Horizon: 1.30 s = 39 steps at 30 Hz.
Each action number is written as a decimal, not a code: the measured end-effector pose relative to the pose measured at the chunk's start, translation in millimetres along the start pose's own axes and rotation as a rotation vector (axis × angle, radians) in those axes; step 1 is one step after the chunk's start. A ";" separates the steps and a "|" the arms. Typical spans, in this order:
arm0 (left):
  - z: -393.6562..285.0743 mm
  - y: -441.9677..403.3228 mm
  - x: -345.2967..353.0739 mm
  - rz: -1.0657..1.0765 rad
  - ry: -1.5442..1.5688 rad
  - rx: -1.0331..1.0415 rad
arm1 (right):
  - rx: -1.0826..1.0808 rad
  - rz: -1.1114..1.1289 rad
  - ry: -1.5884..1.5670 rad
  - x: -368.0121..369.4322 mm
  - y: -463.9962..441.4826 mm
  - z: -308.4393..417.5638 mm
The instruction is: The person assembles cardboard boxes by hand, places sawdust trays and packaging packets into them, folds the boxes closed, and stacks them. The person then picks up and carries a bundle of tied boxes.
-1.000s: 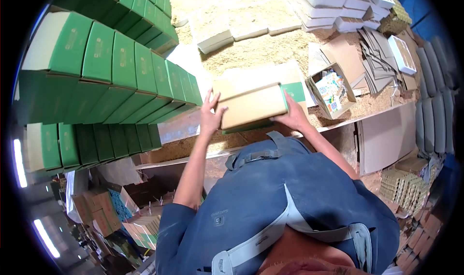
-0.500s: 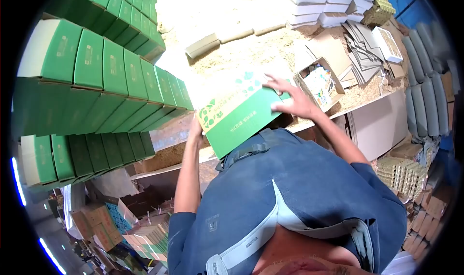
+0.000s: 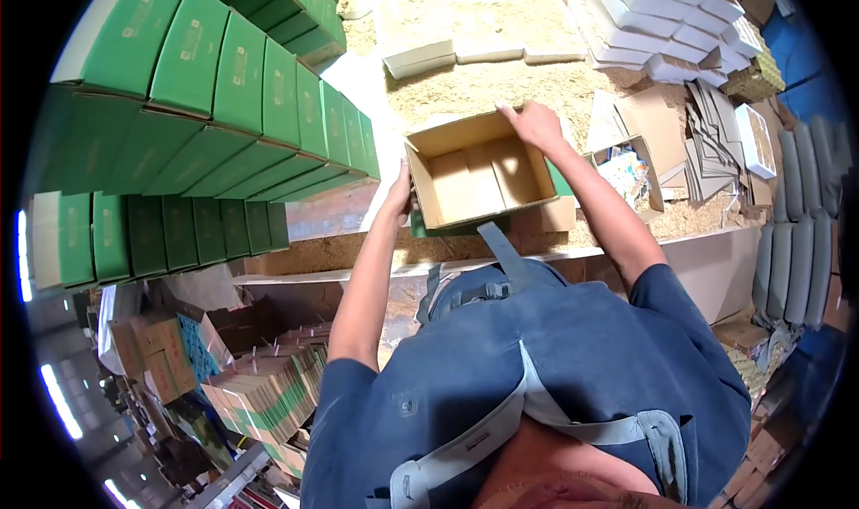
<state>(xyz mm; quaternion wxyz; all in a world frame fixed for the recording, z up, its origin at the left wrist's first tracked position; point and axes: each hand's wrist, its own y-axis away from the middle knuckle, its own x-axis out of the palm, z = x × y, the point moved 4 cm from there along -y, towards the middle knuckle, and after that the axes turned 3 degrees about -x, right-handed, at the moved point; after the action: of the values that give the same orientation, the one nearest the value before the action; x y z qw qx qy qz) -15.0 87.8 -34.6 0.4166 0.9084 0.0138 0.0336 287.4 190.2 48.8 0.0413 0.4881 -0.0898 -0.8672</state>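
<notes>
Fisheye view ringed in black; harsh light bleaches the straw-coloured litter and a white strip beside the green cartons almost to blankness; the open cardboard box holds soft shadow and a small bright patch; white lights glare from the dim lower left; straight edges bow outward; the rim is soft, the centre fairly sharp.
</notes>
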 end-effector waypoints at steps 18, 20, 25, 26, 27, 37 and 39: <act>15.2 28.4 29.3 -0.152 -0.339 0.396 | 0.373 0.289 -1.045 100.2 -252.6 103.1; 17.3 27.9 30.2 -0.128 -0.333 0.396 | 0.464 0.171 -1.238 114.6 -249.7 102.1; 11.0 33.6 29.5 -0.157 -0.340 0.386 | 0.632 0.103 -1.427 144.3 -282.0 76.9; 11.4 34.2 29.7 -0.146 -0.361 0.348 | 0.631 0.103 -1.425 142.7 -277.5 75.4; 13.7 30.8 28.4 -0.147 -0.360 0.350 | 0.629 0.064 -1.483 142.4 -274.2 71.8; 10.6 35.4 32.0 -0.172 -0.342 0.404 | 0.634 0.128 -1.423 124.8 -250.5 97.6; 16.7 29.0 28.4 -0.158 -0.346 0.416 | 0.748 0.062 -1.592 138.2 -257.1 97.8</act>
<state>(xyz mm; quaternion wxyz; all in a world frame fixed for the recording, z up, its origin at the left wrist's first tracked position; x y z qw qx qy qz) 14.4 57.7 -22.1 0.2188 0.9627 0.0201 -0.1580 136.1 431.6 -68.0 -0.1727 -0.2826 -0.3833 -0.8622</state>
